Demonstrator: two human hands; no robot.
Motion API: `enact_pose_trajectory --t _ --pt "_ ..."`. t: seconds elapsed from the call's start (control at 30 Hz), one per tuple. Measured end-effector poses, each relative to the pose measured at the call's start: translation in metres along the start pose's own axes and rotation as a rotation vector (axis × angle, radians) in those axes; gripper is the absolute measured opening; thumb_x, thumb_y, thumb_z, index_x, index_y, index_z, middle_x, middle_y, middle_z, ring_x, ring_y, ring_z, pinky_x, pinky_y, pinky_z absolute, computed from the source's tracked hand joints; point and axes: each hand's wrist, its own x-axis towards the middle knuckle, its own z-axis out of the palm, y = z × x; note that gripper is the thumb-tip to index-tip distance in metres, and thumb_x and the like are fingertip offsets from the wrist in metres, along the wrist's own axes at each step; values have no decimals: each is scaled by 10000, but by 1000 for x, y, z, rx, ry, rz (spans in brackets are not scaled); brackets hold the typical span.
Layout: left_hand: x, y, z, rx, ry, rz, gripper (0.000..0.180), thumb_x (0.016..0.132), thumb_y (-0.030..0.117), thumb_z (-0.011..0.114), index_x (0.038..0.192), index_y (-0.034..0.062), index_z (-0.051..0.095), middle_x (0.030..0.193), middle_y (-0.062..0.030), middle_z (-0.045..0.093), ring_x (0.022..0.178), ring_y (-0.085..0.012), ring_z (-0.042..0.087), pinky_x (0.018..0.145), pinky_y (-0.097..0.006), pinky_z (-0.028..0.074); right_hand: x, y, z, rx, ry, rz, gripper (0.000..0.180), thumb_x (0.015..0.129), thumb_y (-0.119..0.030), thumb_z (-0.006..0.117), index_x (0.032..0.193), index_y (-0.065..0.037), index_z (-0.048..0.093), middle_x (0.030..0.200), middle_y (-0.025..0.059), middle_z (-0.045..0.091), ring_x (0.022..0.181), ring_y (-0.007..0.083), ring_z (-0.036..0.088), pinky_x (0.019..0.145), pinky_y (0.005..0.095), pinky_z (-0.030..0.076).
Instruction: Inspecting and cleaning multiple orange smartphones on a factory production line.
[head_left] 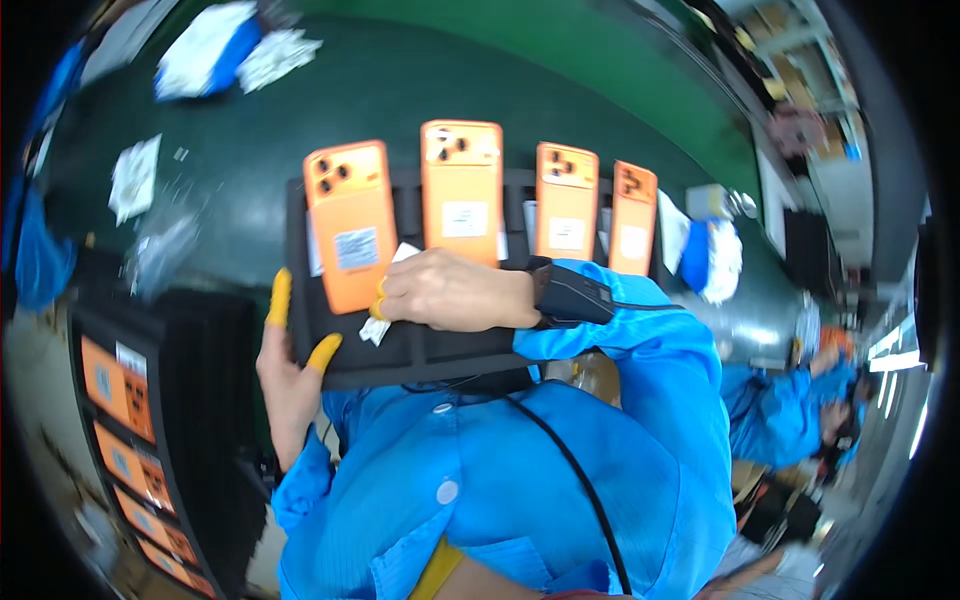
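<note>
- Four orange phones (pixel 462 180) in a row, backs up, on the black tray (pixel 440 346), camera ends pointing far.
- Right hand (pixel 428 290) closed in, pinching a white wipe (pixel 374 331) between the leftmost phone (pixel 350 222) and its neighbour; whether the wipe touches either, I can't tell.
- Left hand (pixel 290 385) at the tray's near left corner, thumb and forefinger spread wide, both in yellow finger covers (pixel 280 297); its other fingers are hidden.
- Looks like wipe work beside the phones is the step in hand, left hand seemingly steadying; the next move calls for a light pinch and a wrist kept high.
- In the way: a black wrist device (pixel 572 292) and blue sleeve (pixel 640 320), with the near end of the second phone covered by that arm.
- Further out, near left, a black rack (pixel 205 400) of more orange phones.
- Beyond, on the green counter (pixel 370 80), white-and-blue packs (pixel 205 50) far left, clear plastic (pixel 165 250) left; co-worker (pixel 780 420) well off right.
</note>
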Motion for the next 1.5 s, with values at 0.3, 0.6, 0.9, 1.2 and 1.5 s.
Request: enact_pose_trajectory --t 0.3,0.6,0.9,1.2,1.5 --pt "26 19 -29 213 -128 29 756 787 -211 517 1456 73 309 1405 -91 425 1179 -157 467 980 -279 410 -127 -49 -96 -444 623 512 207 695 -16 650 900 -43 632 785 88 572 768 255 571 669 370 475" --pt "46 19 -44 323 -56 -86 652 843 -147 522 1437 39 329 1400 -129 434 1181 -191 486 985 -290 430 -297 -78 -49 -615 937 1478 202 707 69 600 901 14 605 850 190 597 781 381 595 655 433 478" --pt "41 12 -39 396 -98 21 600 884 -64 547 1434 18 320 1375 -143 442 1177 -201 477 993 -300 411 -282 -83 -76 -748 1069 1456 170 769 -29 655 939 -16 646 845 177 595 742 349 599 619 421 463" --pt "41 36 -10 877 79 483 506 850 -35 596 1330 -37 433 1359 -184 459 1260 -300 427 1069 -371 297 -348 -56 -107 -1002 1119 1484 192 780 -88 677 963 -29 664 900 187 607 842 351 594 706 423 475" --pt "9 81 110 751 -676 767 434 730 54 735 1151 60 632 1193 -127 603 1086 -321 553 931 -385 436 -369 -23 -120 -916 982 1557 269 778 -164 651 1015 -37 667 965 216 637 929 367 601 824 425 482"
